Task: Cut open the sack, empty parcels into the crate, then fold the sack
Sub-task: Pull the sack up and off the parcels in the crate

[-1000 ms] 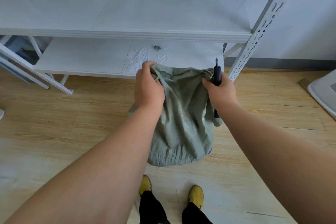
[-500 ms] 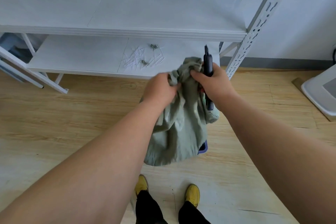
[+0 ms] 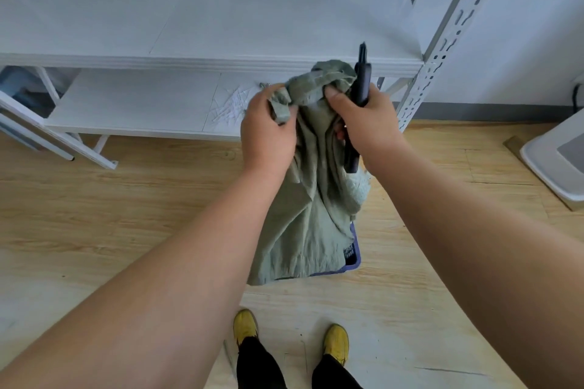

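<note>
Head view: both hands meet a little above the centre of the frame, gripping the gathered top of a grey-green sack. The left hand is clenched around a bunched fold of the cloth, with a strip of fabric passing between its fingers. The right hand pinches the sack's crumpled mouth with the thumb while the remaining fingers are closed around a black cutter, which stands nearly upright with its tip pointing toward the top of the frame and its lower end showing below the palm. The sack hangs limp from the two hands down the middle of the picture. Its lower part drapes over a blue crate, of which only one corner and a bit of rim show at the sack's lower right edge. What the crate holds is hidden.

Behind the hands, across the upper half of the frame, stands a white metal shelf unit with a slotted upright at the upper right. On its lower shelf, just left of the hands, lies a scatter of white strips. The wooden floor fills the lower half, with two yellow shoes at the bottom centre. A white tray-like object sits at the right edge.
</note>
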